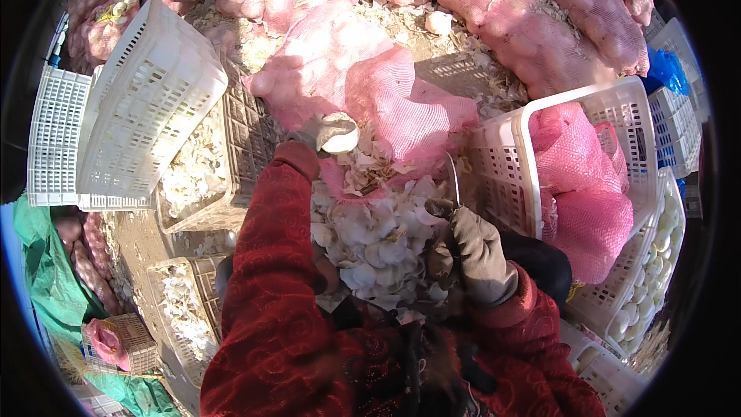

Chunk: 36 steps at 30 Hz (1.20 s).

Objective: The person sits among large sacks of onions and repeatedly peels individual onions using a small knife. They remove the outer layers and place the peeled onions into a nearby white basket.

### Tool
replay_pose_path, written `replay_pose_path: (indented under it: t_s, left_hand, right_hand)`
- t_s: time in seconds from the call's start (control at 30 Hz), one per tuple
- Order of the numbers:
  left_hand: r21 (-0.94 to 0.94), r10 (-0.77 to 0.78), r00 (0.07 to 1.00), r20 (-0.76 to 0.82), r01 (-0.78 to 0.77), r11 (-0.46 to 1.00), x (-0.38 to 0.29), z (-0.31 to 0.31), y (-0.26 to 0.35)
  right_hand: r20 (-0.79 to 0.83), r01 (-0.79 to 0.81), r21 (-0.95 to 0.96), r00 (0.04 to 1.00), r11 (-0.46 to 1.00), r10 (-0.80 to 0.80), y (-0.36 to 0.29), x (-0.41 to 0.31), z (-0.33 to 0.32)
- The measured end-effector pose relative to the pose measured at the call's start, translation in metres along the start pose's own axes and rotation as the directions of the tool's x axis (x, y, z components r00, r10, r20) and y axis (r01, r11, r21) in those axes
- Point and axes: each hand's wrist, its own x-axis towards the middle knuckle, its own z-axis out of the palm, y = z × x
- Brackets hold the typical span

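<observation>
My left hand (311, 130), in a grey glove, grips a pale onion (341, 141) at the mouth of a pink mesh sack (399, 98). Bulky shapes fill the back of that sack, and loose dry skins lie at its opening. In a brown work glove, my right hand (479, 249) is closed around a knife with a thin curved blade (454, 180) pointing away from me; its handle is mostly hidden. Between my arms lies a heap of white onion peelings (376, 237).
Full mesh sacks (544, 40) line the far side, with a loose onion (438, 23) nearby. At right, a white plastic crate (501, 156) holds pink mesh, beside a crate of peeled onions (642, 295). Leftward stand stacked crates (145, 104) and a peel-filled crate (231, 202).
</observation>
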Motion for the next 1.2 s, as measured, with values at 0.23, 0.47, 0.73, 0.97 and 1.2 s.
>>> replay_pose_path:
  t_s: [0.23,0.47,0.73,0.97,1.2]
  left_hand:
    - [-0.124,0.071,0.997,0.003,-0.070,0.990,-0.035,-0.003,0.091]
    - [0.079,0.184,0.916,0.356,-0.226,0.971,-0.136,0.063,0.163]
    - [0.109,0.753,0.633,0.181,-0.774,0.624,-0.191,0.098,0.136]
    - [-0.514,0.561,0.783,0.268,-0.376,0.771,-0.182,0.109,0.090]
    - [-0.743,0.640,0.764,0.084,-0.380,0.551,-0.173,0.140,0.080]
  right_hand:
    - [-0.052,-0.026,0.032,0.998,0.999,0.028,-0.008,-0.008,-0.001]
    - [-0.208,0.052,0.003,0.977,0.999,-0.050,-0.013,-0.006,0.006]
    - [-0.036,0.116,0.047,0.993,0.992,-0.115,-0.008,-0.006,-0.001]
    - [0.079,0.273,-0.169,0.961,0.947,-0.263,-0.018,-0.001,0.017]
    - [0.142,0.279,-0.250,0.958,0.927,-0.250,-0.012,-0.007,0.020]
